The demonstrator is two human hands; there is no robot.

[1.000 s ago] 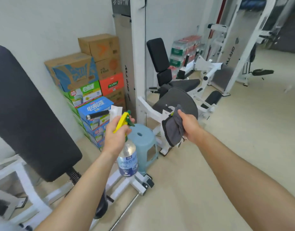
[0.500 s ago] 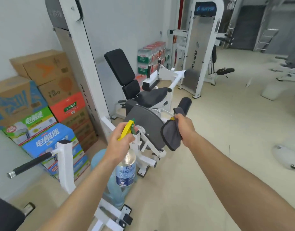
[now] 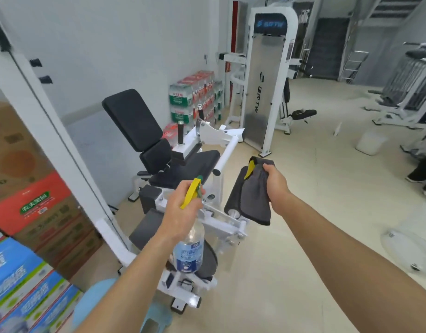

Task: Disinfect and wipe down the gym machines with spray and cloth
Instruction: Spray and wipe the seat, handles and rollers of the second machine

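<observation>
Now at the leg machine, centre of frame. Your left hand grips the spray bottle by its neck, with the yellow trigger showing above the knuckles and the nozzle aimed toward the seat. Your right hand pinches the grey cloth, which hangs over the black roller pad right of centre; I cannot tell whether it touches.

Step in hand, by my reading: starting on this machine, spray not yet fired. The next move calls for a squeeze at the roller or seat, then the cloth pressed flat and rubbed round. The backrest comes after. I cannot tell if any surface is wet.

Room: pale smooth floor, white wall. Cartons sit at the left edge, water packs at upper centre, and a weight tower behind. A blue stool is at bottom left.
</observation>
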